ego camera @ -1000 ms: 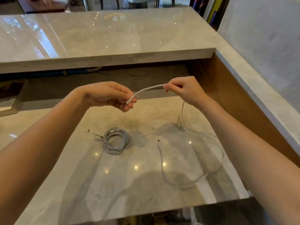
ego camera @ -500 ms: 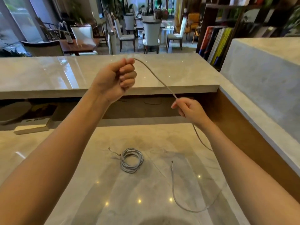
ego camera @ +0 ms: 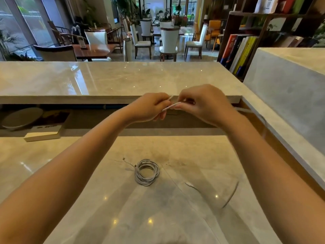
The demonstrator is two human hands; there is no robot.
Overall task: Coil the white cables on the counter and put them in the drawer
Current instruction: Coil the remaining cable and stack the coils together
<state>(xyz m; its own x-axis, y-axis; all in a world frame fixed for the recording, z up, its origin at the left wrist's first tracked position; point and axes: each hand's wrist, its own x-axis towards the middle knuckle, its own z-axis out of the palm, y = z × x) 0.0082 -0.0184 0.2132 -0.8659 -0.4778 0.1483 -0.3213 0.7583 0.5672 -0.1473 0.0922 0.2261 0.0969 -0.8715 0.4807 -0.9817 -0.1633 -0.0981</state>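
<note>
Both hands are raised above the counter (ego camera: 88, 173) and meet in the middle of the head view. My left hand (ego camera: 149, 107) and my right hand (ego camera: 202, 103) each pinch the same loose white cable (ego camera: 171, 106). A short stretch of it shows between my fingers. The rest swings blurred past my right wrist and hangs down to the counter at the right. A second white cable (ego camera: 146, 172) lies coiled on the counter below my hands, one plug end sticking out to the left. No drawer is in view.
A raised marble ledge (ego camera: 105, 80) runs across behind the counter, with a shelf gap under it holding a book (ego camera: 44, 132) and a bowl (ego camera: 21, 118). A marble side wall (ego camera: 290, 103) rises at the right. Chairs, tables and bookshelves fill the room beyond.
My left hand came down from its raised position and my right hand rose to meet it, closing the span of cable between them. The hanging part now swings to the right.
</note>
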